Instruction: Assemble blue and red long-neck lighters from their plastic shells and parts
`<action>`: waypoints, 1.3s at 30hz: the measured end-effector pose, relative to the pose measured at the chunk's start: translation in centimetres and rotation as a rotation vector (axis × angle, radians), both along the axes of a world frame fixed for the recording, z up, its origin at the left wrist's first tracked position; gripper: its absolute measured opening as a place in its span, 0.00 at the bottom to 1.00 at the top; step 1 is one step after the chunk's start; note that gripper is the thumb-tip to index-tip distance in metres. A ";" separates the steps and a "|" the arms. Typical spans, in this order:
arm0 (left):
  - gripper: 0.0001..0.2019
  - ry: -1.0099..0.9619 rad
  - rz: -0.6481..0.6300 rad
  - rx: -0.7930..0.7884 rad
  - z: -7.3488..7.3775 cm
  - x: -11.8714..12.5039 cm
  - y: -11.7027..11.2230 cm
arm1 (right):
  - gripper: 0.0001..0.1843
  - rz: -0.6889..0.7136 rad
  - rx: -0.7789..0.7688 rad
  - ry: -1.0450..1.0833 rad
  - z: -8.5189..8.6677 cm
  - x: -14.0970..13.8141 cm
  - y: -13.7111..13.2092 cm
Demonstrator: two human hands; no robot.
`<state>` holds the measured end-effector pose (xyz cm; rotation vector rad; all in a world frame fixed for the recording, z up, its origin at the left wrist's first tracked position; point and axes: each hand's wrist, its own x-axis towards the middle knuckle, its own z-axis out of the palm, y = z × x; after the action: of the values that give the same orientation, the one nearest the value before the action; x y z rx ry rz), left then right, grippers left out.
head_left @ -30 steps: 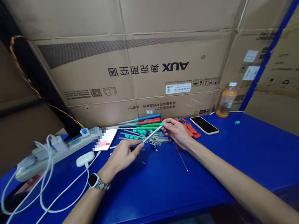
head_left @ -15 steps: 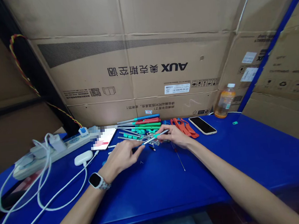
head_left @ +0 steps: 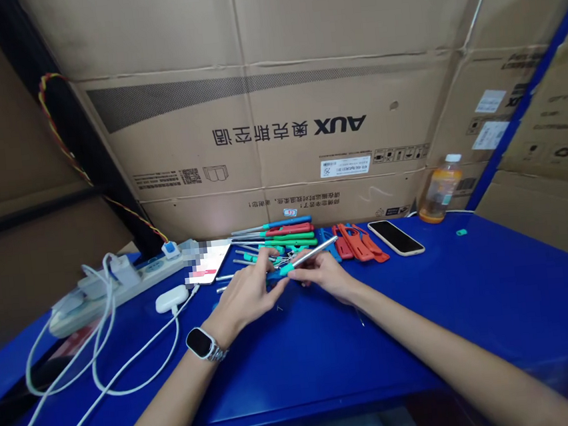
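Note:
My left hand [head_left: 248, 287] is closed on the blue handle of a slim tool with a teal collar and a bright metal shaft [head_left: 315, 250]. The shaft tilts up to the right. At the collar, the thumb and fingers of my right hand [head_left: 328, 277] pinch the tool, with the shaft passing above them. Behind my hands lie similar tools with a blue handle [head_left: 289, 222], a red handle [head_left: 293, 229] and green handles [head_left: 294, 237]. Small metal and teal parts between them are partly hidden by my hands. A thin metal rod [head_left: 361, 321] shows below my right wrist.
Orange-red plastic pieces [head_left: 357, 243], a phone [head_left: 397, 237] and a drink bottle [head_left: 441, 190] are at the back right. On the left are a power strip [head_left: 144, 280], white cables [head_left: 92, 338], a white case [head_left: 172, 299] and a bright screen [head_left: 215, 260]. Cardboard [head_left: 278, 106] walls the back.
The tool has swung so its metal shaft points up to the right, more in view. My left hand has shifted along the handle. The view has turned slightly left.

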<state>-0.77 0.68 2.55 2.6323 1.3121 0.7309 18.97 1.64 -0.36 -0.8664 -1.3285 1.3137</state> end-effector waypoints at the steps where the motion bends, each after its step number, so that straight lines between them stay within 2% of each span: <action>1: 0.20 0.009 -0.008 0.001 0.0 0.1 -0.1 | 0.19 0.013 0.006 0.005 -0.1 -0.3 -0.1; 7: 0.18 0.007 -0.019 -0.013 0.2 0.2 -0.5 | 0.20 0.050 0.067 -0.024 0.4 -0.6 -0.6; 14: 0.19 0.035 -0.025 -0.003 0.1 0.4 -0.7 | 0.21 -0.030 0.149 -0.081 0.6 -1.1 -1.0; 21: 0.17 -0.058 -0.052 -0.060 0.7 0.6 -1.1 | 0.20 0.027 0.177 -0.107 1.0 -1.2 -0.9; 25: 0.18 -0.133 -0.065 -0.086 0.7 0.7 -1.0 | 0.20 0.011 0.181 -0.110 0.8 -1.5 -0.8; 31: 0.16 -0.442 -0.198 -0.180 1.0 0.7 0.1 | 0.22 0.014 0.174 -0.114 1.5 -1.8 -1.0; 36: 0.20 -0.950 -0.247 -0.502 1.3 1.7 0.7 | 0.20 0.035 0.227 -0.208 1.2 -1.8 -2.2; 39: 0.17 -1.214 -0.272 -0.633 1.4 2.4 0.5 | 0.17 0.048 0.273 -0.300 0.6 -2.8 -3.0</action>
<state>1.64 1.14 3.96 1.3345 0.6146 1.2606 16.18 -1.40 0.23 -0.8663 -1.7272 1.0323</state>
